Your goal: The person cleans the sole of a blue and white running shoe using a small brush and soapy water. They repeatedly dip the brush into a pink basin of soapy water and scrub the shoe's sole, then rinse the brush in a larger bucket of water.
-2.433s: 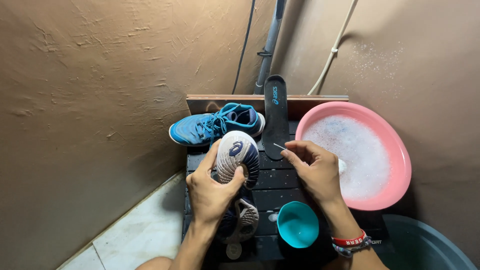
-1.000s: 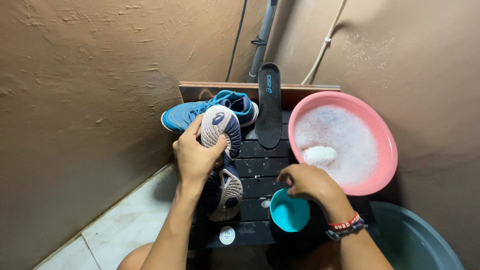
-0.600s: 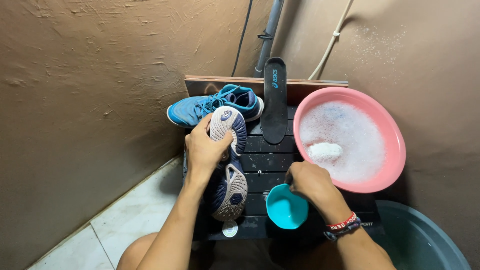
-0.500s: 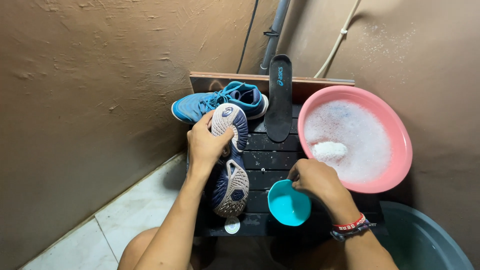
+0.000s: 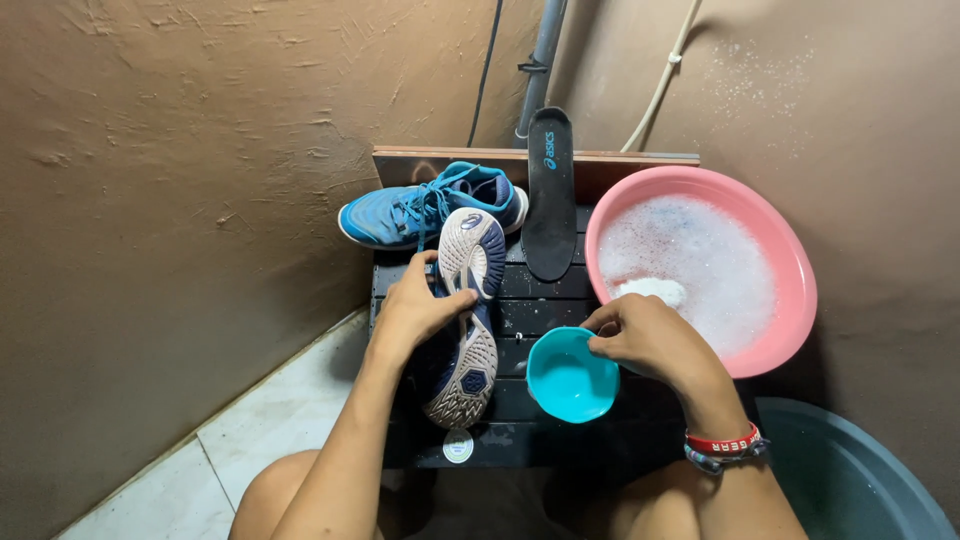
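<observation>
Left hand (image 5: 415,312) clamped round wet shoe (image 5: 465,320), sole up; right hand (image 5: 645,335) pinching teal bowl (image 5: 570,378) rim. Probably light, slippery; best gripped mid-shoe.

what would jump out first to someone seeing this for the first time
The big pink basin full of white suds, at the right against the wall, draws the eye first. Next comes the shoe held sole-up in the left hand at the middle of the dark slatted stand, with the right hand gripping the rim of a small turquoise bowl beside it. Behind them a blue shoe lies on its side and a black insole leans against the wall.
</observation>
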